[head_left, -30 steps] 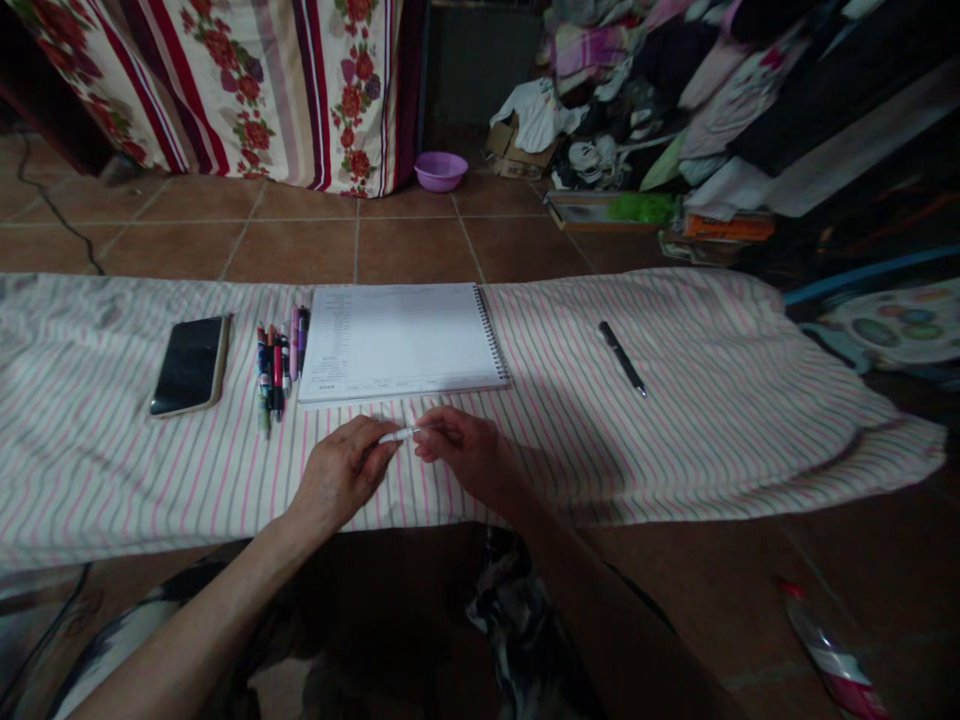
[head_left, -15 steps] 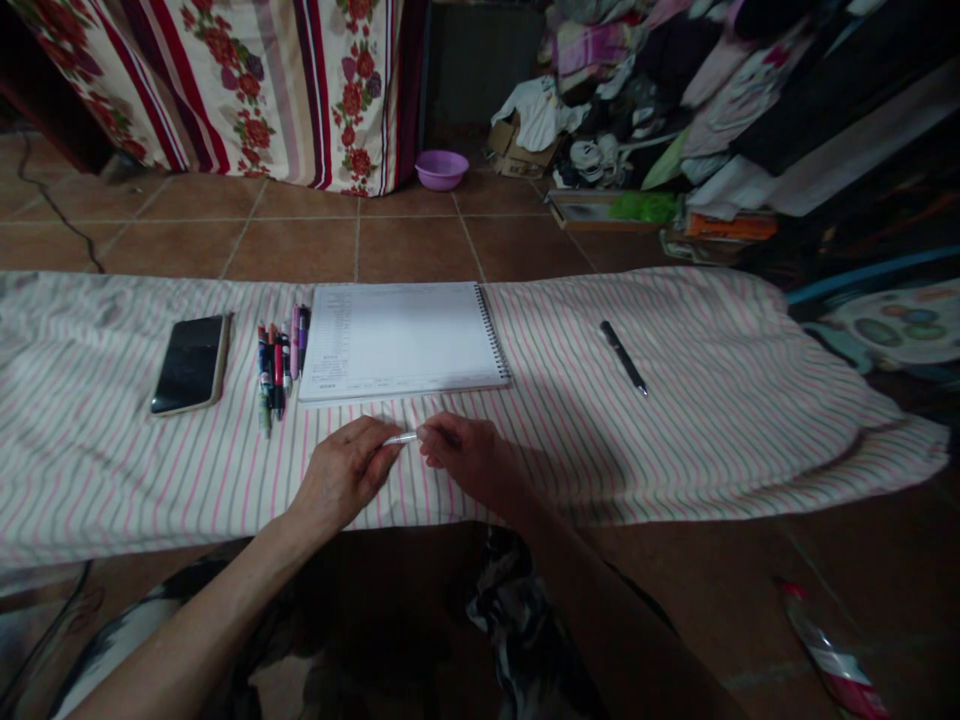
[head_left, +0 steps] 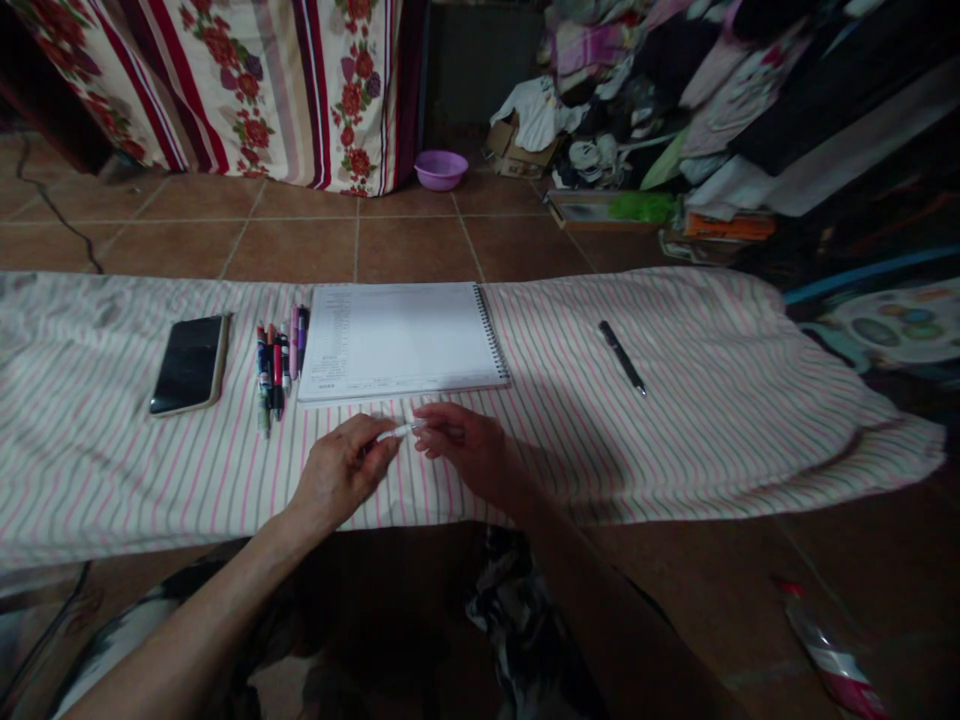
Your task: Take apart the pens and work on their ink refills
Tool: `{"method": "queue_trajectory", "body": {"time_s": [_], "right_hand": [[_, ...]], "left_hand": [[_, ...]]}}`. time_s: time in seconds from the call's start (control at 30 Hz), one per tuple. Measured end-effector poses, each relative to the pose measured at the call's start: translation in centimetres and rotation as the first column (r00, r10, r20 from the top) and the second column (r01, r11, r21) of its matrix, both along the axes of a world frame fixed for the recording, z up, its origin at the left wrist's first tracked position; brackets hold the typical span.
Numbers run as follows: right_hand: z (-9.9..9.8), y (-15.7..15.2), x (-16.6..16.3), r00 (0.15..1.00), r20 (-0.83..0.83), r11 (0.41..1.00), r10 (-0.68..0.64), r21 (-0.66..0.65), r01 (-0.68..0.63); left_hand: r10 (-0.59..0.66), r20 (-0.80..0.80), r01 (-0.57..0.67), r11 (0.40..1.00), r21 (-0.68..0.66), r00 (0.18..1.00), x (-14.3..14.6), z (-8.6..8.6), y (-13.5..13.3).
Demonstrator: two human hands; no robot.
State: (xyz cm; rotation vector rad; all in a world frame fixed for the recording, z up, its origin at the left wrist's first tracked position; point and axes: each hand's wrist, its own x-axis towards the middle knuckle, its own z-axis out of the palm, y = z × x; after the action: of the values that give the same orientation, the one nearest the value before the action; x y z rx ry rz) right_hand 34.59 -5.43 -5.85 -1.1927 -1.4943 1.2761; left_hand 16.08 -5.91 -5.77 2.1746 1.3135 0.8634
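Observation:
A slim white pen (head_left: 401, 430) spans the gap between my two hands, just in front of the notebook. My left hand (head_left: 341, 468) pinches its left end between thumb and fingers. Fingers of my right hand (head_left: 469, 450) close around the pen's other end, which they partly hide. The spiral notebook (head_left: 412, 335) lies open at a mostly blank page, its wire binding on the right. Left of it is a bunch of several pens (head_left: 276, 365). Farther right rests a single black pen (head_left: 622, 358), apart from both hands.
A dark-screened phone (head_left: 189, 364) lies at the left on the striped cloth (head_left: 720, 430). Beyond the bench, a purple basin (head_left: 441, 170) stands on the tiled floor near a floral curtain (head_left: 255, 90). A bottle (head_left: 832, 650) lies on the floor at lower right.
The fingers of my right hand have loosened and shifted slightly up and left along the pen. My left hand has barely moved and keeps its pinch.

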Motion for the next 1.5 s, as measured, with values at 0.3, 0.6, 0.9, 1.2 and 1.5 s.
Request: {"method": "queue_trajectory", "body": {"time_s": [0.3, 0.6, 0.9, 1.2, 1.5], "right_hand": [[0.21, -0.06, 0.20, 0.979, 0.203, 0.996, -0.031, 0.089, 0.013], [0.38, -0.19, 0.12, 0.962, 0.271, 0.998, 0.010, 0.064, -0.029], [-0.11, 0.00, 0.30, 0.996, 0.095, 1.000, -0.003, -0.004, 0.003], [0.27, -0.08, 0.21, 0.980, 0.197, 0.995, -0.023, 0.100, 0.004], [0.38, -0.42, 0.00, 0.952, 0.306, 0.992, 0.001, 0.116, -0.038]], "left_hand": [[-0.029, -0.017, 0.029, 0.999, 0.021, 0.999, 0.16, 0.41, -0.18], [-0.092, -0.054, 0.098, 0.990, 0.101, 0.994, -0.05, 0.15, -0.13], [-0.055, -0.081, 0.061, 0.996, 0.072, 0.995, -0.28, 0.42, 0.20], [-0.072, -0.064, 0.077, 0.994, 0.078, 0.995, -0.19, 0.20, 0.11], [-0.111, -0.088, 0.121, 0.986, 0.118, 0.990, -0.09, 0.25, -0.16]]}}
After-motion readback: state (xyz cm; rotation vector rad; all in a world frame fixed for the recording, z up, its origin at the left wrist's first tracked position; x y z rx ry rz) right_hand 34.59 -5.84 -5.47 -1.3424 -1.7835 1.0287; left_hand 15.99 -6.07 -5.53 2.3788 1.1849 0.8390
